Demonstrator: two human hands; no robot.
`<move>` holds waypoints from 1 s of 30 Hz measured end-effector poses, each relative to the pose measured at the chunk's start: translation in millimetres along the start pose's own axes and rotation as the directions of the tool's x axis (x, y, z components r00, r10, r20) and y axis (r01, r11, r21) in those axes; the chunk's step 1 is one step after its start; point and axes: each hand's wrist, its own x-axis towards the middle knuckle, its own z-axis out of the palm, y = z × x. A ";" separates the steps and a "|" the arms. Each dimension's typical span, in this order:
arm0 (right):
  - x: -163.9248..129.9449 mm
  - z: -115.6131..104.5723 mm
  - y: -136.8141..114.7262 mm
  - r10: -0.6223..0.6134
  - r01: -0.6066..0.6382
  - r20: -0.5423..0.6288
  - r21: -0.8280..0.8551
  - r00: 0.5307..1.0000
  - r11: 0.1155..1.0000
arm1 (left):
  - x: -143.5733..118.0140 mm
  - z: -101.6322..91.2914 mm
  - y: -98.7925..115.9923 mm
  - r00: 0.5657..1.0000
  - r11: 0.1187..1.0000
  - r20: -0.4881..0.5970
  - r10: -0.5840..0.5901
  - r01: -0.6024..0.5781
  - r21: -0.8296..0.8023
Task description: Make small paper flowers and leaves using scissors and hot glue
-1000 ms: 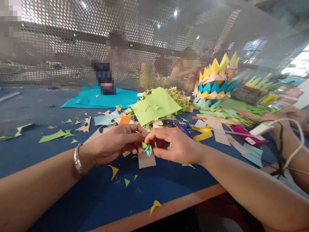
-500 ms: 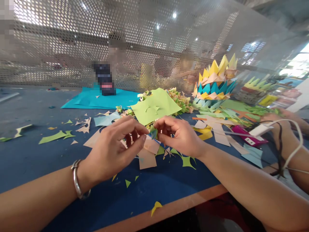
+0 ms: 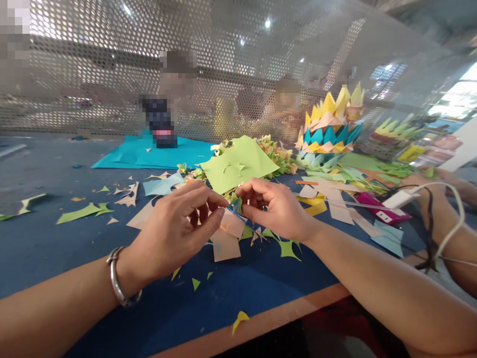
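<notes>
My right hand (image 3: 274, 206) pinches a small folded paper piece (image 3: 235, 203), green with a blue part. At its left edge are the thumb and forefinger of my left hand (image 3: 182, 223), nearly closed together. The other left fingers are curled in, and a silver bangle (image 3: 115, 278) circles that wrist. Below the hands lie pink paper pieces (image 3: 226, 246) and green offcuts (image 3: 288, 250). Just behind them a light green sheet (image 3: 242, 166) with cut slits rests over a heap of small folded paper pieces (image 3: 279, 156).
Blue sheets (image 3: 126, 154) lie at the back left, by a pixelated dark object. A tiered paper model (image 3: 330, 132) stands at the back right. Paper strips, a magenta power strip (image 3: 383, 209) and cables lie on the right, near another person's arm (image 3: 450, 219). Perforated metal (image 3: 112, 79) rises behind.
Both hands hold nearly the same pose around the folded paper piece, which has turned slightly. The whole view has shifted a little.
</notes>
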 end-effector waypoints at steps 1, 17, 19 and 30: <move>0.0 -0.1 -0.1 0.000 0.000 -0.001 -0.002 1.000 1.000 | 0.1 0.2 -0.4 1.000 1.000 -0.003 0.005 -0.005 0.001; -0.6 0.5 1.0 0.008 -0.008 0.004 -0.014 1.000 1.000 | -0.4 0.3 -2.7 0.998 0.999 -0.027 0.049 -0.049 0.017; -0.4 0.5 1.1 0.005 -0.005 0.005 -0.014 1.000 1.000 | -0.9 0.1 -2.1 0.997 0.998 -0.042 0.058 -0.056 0.028; -0.6 -0.5 0.0 0.012 -0.012 0.002 -0.042 1.000 0.999 | -1.0 2.2 1.6 0.997 0.996 -0.043 0.064 -0.062 0.060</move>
